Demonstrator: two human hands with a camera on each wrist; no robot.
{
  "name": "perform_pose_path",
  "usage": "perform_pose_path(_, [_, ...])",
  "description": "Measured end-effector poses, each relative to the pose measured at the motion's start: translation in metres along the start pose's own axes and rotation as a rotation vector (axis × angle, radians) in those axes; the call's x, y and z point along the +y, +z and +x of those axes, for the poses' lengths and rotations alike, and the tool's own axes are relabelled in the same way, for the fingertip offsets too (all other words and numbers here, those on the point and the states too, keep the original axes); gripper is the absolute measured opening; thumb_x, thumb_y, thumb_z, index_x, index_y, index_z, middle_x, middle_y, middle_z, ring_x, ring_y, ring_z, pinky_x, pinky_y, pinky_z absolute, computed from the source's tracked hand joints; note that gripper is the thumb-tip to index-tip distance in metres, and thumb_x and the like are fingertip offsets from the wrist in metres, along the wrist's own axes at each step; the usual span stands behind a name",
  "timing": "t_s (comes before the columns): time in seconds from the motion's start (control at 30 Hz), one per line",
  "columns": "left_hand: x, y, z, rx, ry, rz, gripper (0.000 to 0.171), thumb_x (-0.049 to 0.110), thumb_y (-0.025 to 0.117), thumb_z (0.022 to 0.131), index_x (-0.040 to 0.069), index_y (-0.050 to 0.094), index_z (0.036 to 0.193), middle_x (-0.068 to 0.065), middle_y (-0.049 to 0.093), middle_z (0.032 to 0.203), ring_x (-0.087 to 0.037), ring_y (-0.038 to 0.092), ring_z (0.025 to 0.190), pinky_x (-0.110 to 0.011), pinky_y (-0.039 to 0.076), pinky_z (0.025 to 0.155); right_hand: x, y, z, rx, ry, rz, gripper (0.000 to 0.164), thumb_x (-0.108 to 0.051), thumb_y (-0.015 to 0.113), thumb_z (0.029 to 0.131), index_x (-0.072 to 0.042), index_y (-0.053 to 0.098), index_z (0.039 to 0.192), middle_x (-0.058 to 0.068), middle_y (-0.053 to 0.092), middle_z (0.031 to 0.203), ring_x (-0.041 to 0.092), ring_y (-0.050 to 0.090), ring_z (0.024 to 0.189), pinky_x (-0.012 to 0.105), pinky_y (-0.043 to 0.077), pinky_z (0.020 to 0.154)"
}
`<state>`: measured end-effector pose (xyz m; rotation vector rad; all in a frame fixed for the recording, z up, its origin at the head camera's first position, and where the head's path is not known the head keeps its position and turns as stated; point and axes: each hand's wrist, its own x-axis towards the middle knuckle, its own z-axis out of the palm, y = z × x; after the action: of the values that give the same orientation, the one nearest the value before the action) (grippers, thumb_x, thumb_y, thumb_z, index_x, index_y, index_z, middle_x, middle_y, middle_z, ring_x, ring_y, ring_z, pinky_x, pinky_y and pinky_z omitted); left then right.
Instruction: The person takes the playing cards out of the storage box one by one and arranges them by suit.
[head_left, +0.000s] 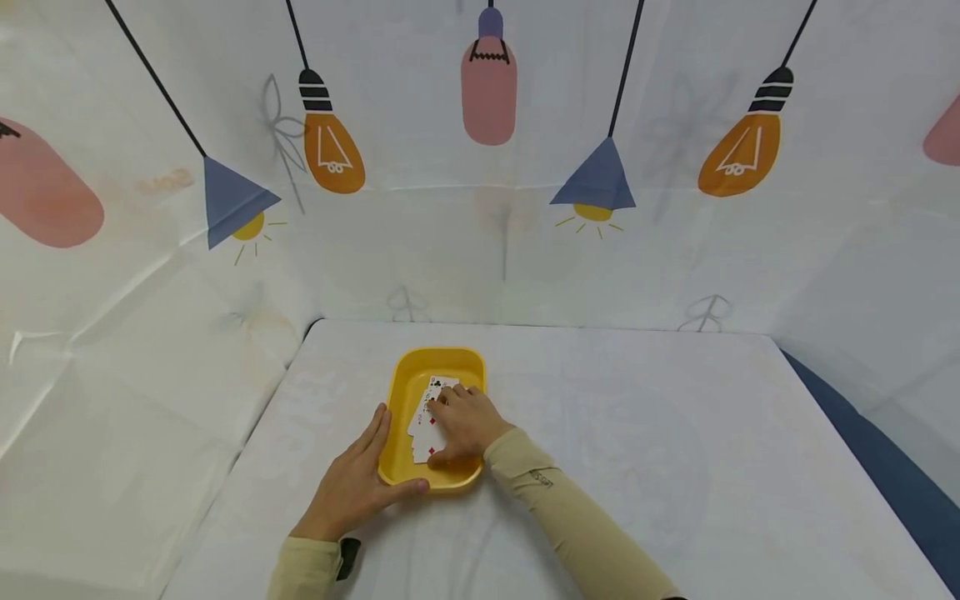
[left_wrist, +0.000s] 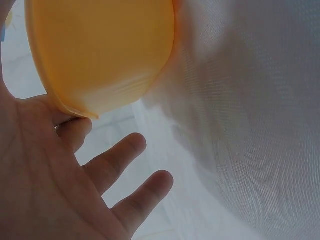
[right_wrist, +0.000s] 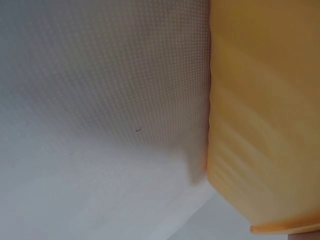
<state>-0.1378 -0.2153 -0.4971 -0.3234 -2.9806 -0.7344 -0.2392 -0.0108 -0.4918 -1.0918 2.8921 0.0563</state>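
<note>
While the left hand (head_left: 354, 478), fingers straight, braces the yellow tray (head_left: 407, 377), the right hand (head_left: 468, 423) partly covers playing cards (head_left: 424, 439) inside.
Likely light, bendy and slick, they should lift best by opposite edges (whether the right fingers pinch them, I cannot tell).

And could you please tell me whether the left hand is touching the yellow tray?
Touching: the left wrist view shows the left hand with fingers against the tray at its rim.
</note>
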Motion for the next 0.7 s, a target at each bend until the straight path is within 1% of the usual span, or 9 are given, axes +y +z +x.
perform_pose_path(0.13, [0.0, -0.0001, -0.0004, -0.008, -0.006, -0.008, 0.122, 0.076, 0.072, 0.076, 0.01, 0.017, 0.163, -0.005, 0.014, 0.169, -0.037, 0.039, 0.144, -0.055, 0.041, 0.109, 0.0, 0.0009, 0.0002, -0.001, -0.003, -0.009, 0.087, -0.075, 0.07, 0.076, -0.021, 0.057, 0.143, 0.001, 0.057, 0.131, 0.022, 0.051, 0.122, 0.041, 0.043, 0.106])
perform_pose_path(0.4, [-0.0002, -0.0002, -0.0003, -0.006, -0.013, -0.006, 0.123, 0.077, 0.071, 0.075, 0.011, 0.016, 0.163, -0.002, 0.012, 0.169, -0.037, 0.04, 0.143, -0.056, 0.042, 0.108, 0.0006, -0.0006, -0.0004, 0.004, -0.01, 0.005, 0.083, -0.074, 0.07, 0.077, -0.023, 0.059, 0.141, 0.0, 0.057, 0.128, 0.021, 0.052, 0.12, 0.041, 0.043, 0.106])
perform_pose_path(0.7, [-0.0027, 0.0007, -0.0004, -0.002, -0.005, -0.016, 0.123, 0.078, 0.07, 0.074, 0.011, 0.018, 0.163, -0.002, 0.013, 0.169, -0.037, 0.042, 0.142, -0.054, 0.043, 0.107, 0.0, 0.0015, -0.0005, 0.029, -0.016, -0.009, 0.081, -0.073, 0.068, 0.079, -0.023, 0.059, 0.142, 0.0, 0.058, 0.125, 0.02, 0.052, 0.116, 0.038, 0.045, 0.101])
